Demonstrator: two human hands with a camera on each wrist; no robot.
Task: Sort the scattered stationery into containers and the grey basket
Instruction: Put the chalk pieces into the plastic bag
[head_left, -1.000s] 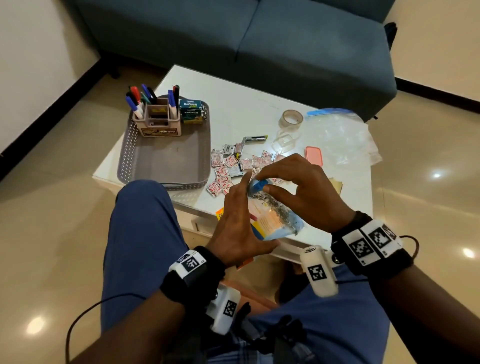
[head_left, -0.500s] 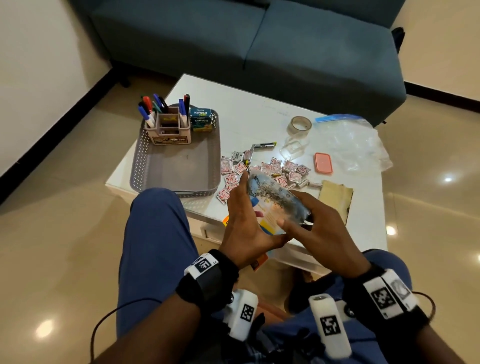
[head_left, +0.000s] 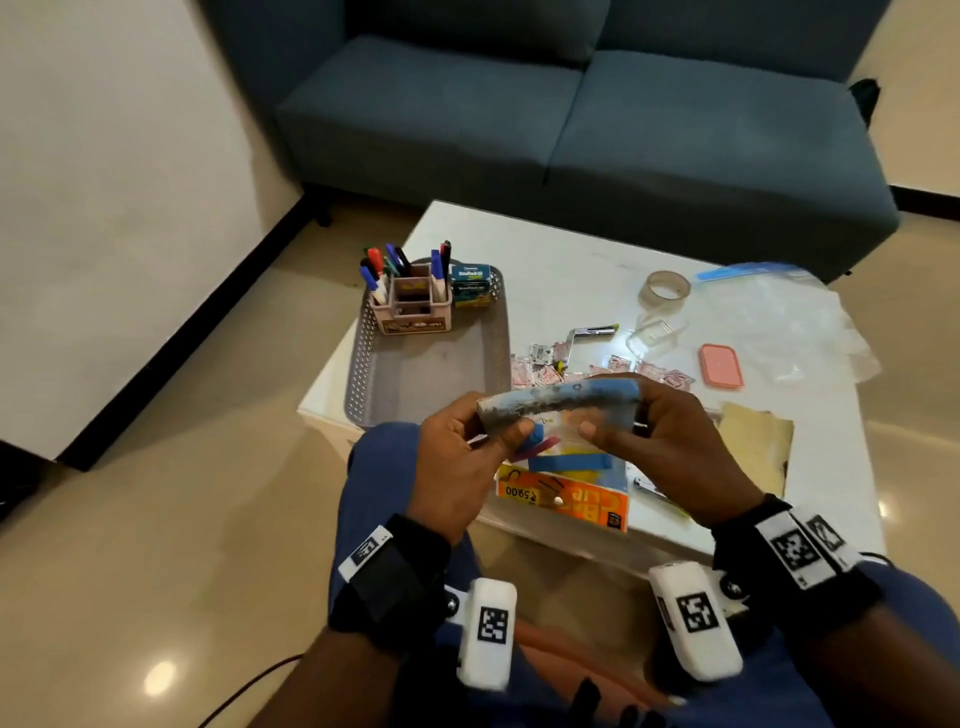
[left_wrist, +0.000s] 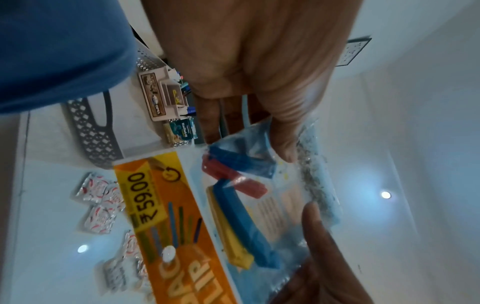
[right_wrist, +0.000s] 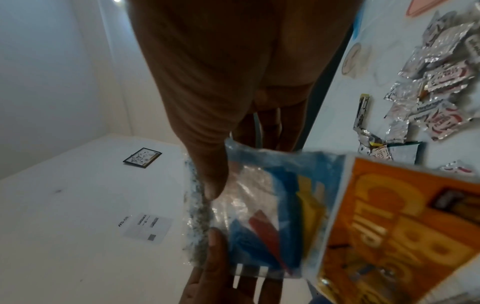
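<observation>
Crinkly clip packet (head_left: 563, 441) pinched by both hands.

The clip packet (head_left: 563, 470) hides the nearest sachets (head_left: 540, 364), and its orange card's (left_wrist: 166, 226) lettering runs off-frame.

Blue trousers (head_left: 374, 488); black wristbands (head_left: 395, 577), white tagged cameras (head_left: 488, 631)

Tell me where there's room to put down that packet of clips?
The grey basket has a bare floor in front of the pen holder. The table is also bare at its far side, between the basket and the tape roll. The middle is crowded with small sachets, and the plastic bag covers the right.
</observation>
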